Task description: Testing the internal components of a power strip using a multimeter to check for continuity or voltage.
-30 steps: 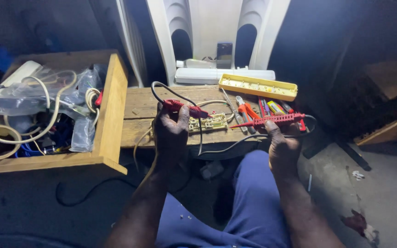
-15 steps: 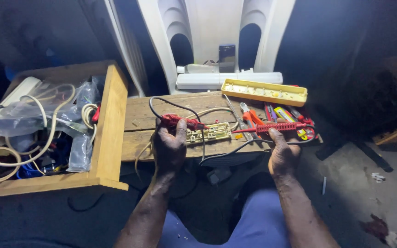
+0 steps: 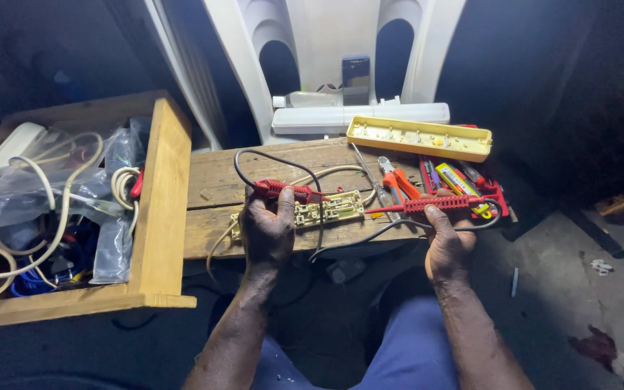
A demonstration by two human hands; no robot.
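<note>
Dim scene, edges dark; the wooden box's (image 3: 160, 217) contents are a tangle of cream cables and plastic bags, individual items hard to tell, and the box is cut off at the left edge. Tool pile (image 3: 456, 180) at the right end of the wooden worktop (image 3: 214, 188) overlaps too much to count; orange-handled pliers (image 3: 399, 184) are visible in it. Left hand (image 3: 267, 230) has fingers clenched around a red test probe (image 3: 283, 190), thumb on top, tip pointing right onto the cream open socket strip base (image 3: 319, 209). Right hand (image 3: 448, 242) has fingers wrapped on a second red test probe (image 3: 435, 204), its thin tip aimed left toward the strip's right end; contact there too small to confirm. Strip lies flat on the worktop between the two hands, partly under the left fingers. Two probes, two dark leads, one looping up behind the left hand (image 3: 254, 155). One yellow strip cover (image 3: 420, 139) lies behind, near a white plastic chair (image 3: 326, 58). Blue trouser knees at bottom.
</note>
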